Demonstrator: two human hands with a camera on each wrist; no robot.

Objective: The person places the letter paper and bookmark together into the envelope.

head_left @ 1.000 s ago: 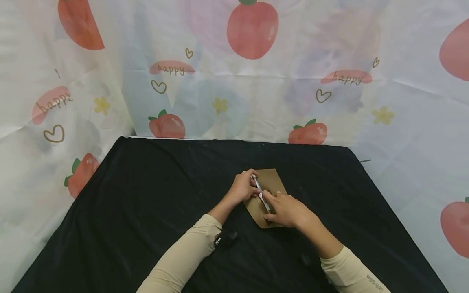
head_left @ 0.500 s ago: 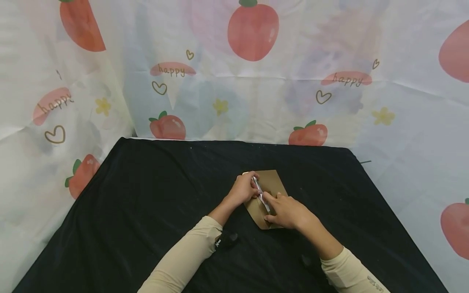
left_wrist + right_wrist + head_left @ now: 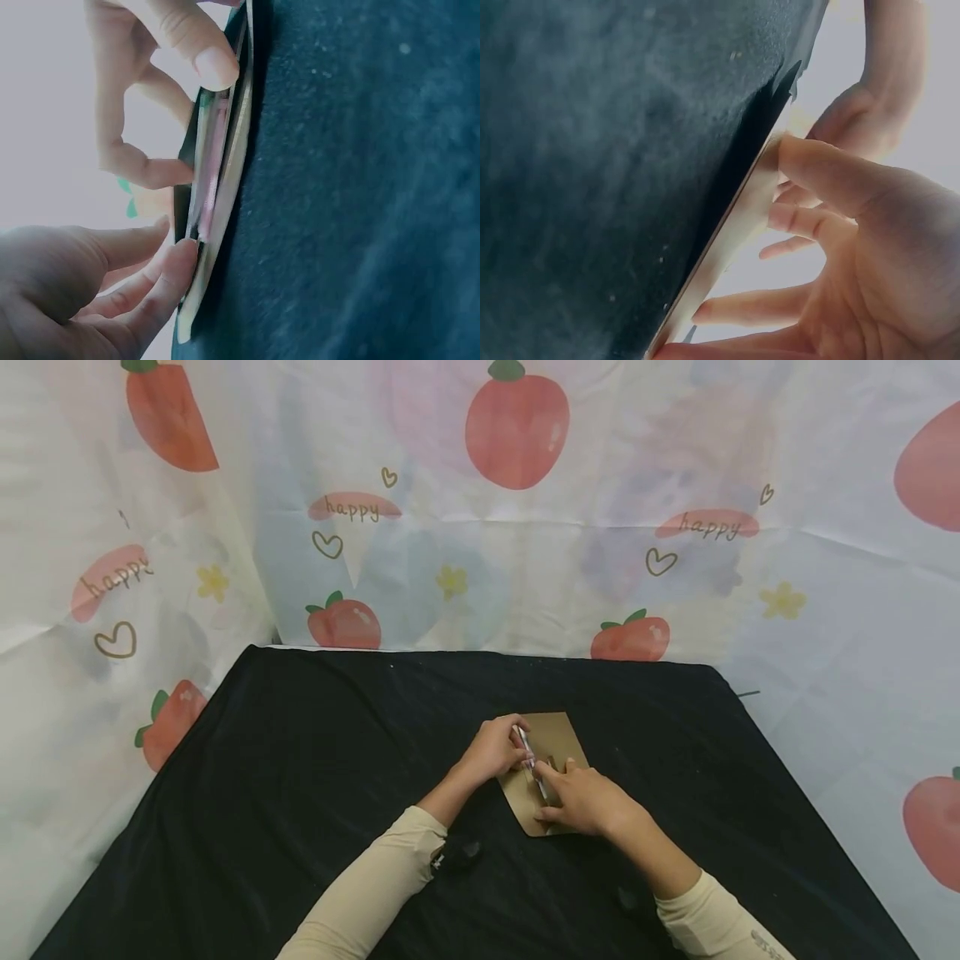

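Note:
On the black cloth lies a brown paper envelope (image 3: pixel 552 732), its two layers parted along one edge. Between these layers, in the left wrist view, sits a thin flat pack (image 3: pixel 213 165) with pink and whitish edges, perhaps cards; its faces are hidden. My left hand (image 3: pixel 491 749) holds the pack's far end, fingertips at the envelope's mouth. My right hand (image 3: pixel 592 799) grips the mouth nearer me, thumb and index finger apart along it. Seen from the right wrist, that thumb touches the rim of the envelope (image 3: pixel 731 236) while the other fingers spread over its upper side.
A black-cloth-covered table (image 3: pixel 360 743) stretches around the hands, narrowing toward the back. Behind and beside it hangs a pale curtain (image 3: pixel 465 560) printed with fruit, hearts and "happy". A small dark device (image 3: pixel 465 852) sits by the left wrist.
The head view has tilted slightly. Both hands stay almost in place at the envelope's mouth; the pale strip of the pack between them looks narrower, and the right fingers sit a touch further left.

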